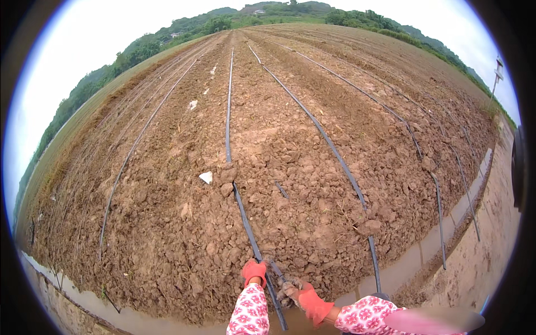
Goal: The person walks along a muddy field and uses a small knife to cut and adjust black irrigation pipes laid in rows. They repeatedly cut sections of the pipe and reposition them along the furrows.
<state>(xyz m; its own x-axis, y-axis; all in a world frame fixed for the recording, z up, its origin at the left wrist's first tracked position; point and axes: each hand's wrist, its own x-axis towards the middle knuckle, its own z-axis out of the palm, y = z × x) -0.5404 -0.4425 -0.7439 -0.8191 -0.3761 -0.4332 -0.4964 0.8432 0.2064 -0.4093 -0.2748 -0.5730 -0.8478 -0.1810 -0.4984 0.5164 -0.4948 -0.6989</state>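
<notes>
Cloddy brown field. Dark hose runs lengthwise down to near edge. Right gloved hand beside hose; cannot tell whether fingers pinch it. Left gloved hand curled round hose. White scrap farther up.

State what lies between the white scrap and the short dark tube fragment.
Brown soil clods and a long dark irrigation line, as the head view shows.

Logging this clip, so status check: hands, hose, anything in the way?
Left hand at dark hose, right hand close beside it; both gloved, exact grips unclear. Hose stretches ahead. Soil clods cover a short stretch.
</notes>
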